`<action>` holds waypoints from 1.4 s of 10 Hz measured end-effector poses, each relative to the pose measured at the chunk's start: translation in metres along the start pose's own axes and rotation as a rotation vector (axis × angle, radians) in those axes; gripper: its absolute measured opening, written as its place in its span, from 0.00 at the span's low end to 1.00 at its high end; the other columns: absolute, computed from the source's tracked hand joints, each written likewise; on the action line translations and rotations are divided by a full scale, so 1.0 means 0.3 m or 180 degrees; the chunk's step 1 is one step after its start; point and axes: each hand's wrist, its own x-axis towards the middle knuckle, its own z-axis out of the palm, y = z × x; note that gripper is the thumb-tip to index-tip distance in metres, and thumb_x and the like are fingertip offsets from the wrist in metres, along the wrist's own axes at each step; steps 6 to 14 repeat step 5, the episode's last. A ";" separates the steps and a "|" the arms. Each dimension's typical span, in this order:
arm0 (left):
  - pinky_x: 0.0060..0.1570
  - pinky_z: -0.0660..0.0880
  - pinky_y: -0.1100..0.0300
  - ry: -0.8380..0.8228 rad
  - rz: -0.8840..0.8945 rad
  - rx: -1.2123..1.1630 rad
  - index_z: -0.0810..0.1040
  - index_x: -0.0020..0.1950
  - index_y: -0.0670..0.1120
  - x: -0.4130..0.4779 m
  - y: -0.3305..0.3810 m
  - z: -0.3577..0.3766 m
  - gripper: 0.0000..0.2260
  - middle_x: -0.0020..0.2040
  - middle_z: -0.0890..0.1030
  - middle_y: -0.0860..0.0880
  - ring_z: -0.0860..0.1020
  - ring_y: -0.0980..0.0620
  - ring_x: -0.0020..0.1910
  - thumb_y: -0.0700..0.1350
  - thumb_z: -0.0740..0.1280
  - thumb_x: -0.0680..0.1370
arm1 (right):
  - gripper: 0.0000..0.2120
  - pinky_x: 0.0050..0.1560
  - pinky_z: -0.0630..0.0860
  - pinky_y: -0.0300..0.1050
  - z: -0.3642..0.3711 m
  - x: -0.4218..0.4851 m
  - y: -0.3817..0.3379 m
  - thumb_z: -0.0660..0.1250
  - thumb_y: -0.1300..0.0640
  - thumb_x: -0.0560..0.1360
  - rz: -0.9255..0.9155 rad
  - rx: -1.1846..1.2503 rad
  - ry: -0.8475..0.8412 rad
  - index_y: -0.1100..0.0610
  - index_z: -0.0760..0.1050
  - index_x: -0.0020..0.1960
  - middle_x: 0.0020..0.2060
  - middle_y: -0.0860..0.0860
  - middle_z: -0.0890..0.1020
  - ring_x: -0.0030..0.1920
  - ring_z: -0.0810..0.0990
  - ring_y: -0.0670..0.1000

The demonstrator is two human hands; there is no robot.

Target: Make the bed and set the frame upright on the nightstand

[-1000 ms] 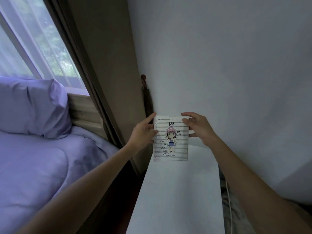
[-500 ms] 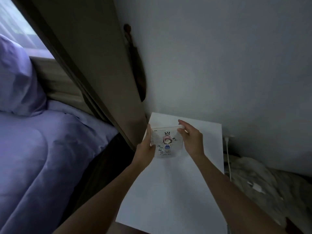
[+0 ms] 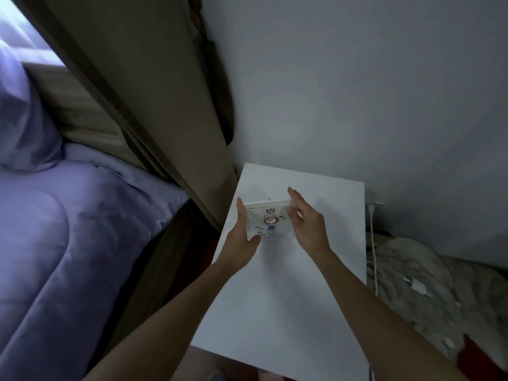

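A small clear-cased picture frame (image 3: 270,222) holding a lined-paper drawing of a cartoon girl under a crown sits between 2 hands over the far half of the white rectangular nightstand top (image 3: 288,312). It faces the camera, leaning back a little; whether its lower edge touches the top I cannot tell. The left hand (image 3: 242,237) grips the frame's left edge, thumb curled onto the front at the lower corner and the fingers behind. The right hand (image 3: 306,225) is loosely spread, its fingers (image 3: 293,194) nearly straight and lying against the frame's right edge and top corner. Left of the nightstand hangs a taupe curtain (image 3: 143,86), then the bed's lilac quilted duvet (image 3: 60,243) and lilac pillow (image 3: 24,125). On the right, a white cable (image 3: 372,243) runs down beside crumpled pale bedding (image 3: 428,287).
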 end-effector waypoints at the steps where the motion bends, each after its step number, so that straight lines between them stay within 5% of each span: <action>1: 0.65 0.67 0.58 0.0022 -0.0044 -0.0069 0.32 0.76 0.54 0.025 0.000 -0.011 0.41 0.74 0.67 0.50 0.67 0.48 0.72 0.36 0.61 0.79 | 0.28 0.71 0.65 0.43 -0.009 0.008 -0.014 0.62 0.61 0.79 0.0110 -0.0250 -0.0283 0.47 0.59 0.76 0.72 0.50 0.70 0.70 0.70 0.50; 3: 0.60 0.70 0.58 0.0034 -0.0094 0.0097 0.36 0.77 0.53 0.053 0.005 -0.029 0.37 0.72 0.69 0.47 0.70 0.45 0.70 0.37 0.59 0.80 | 0.35 0.68 0.66 0.43 -0.035 0.015 -0.025 0.64 0.61 0.78 0.0267 -0.0446 -0.0630 0.43 0.51 0.77 0.72 0.48 0.69 0.70 0.70 0.51; 5: 0.73 0.60 0.53 -0.0011 0.0025 0.0891 0.46 0.79 0.48 0.061 0.029 -0.096 0.31 0.78 0.58 0.47 0.59 0.45 0.76 0.39 0.59 0.80 | 0.38 0.75 0.55 0.47 -0.068 0.016 -0.069 0.64 0.58 0.78 0.0332 -0.1061 -0.0825 0.49 0.44 0.78 0.78 0.51 0.54 0.77 0.54 0.52; 14: 0.73 0.60 0.53 -0.0011 0.0025 0.0891 0.46 0.79 0.48 0.061 0.029 -0.096 0.31 0.78 0.58 0.47 0.59 0.45 0.76 0.39 0.59 0.80 | 0.38 0.75 0.55 0.47 -0.068 0.016 -0.069 0.64 0.58 0.78 0.0332 -0.1061 -0.0825 0.49 0.44 0.78 0.78 0.51 0.54 0.77 0.54 0.52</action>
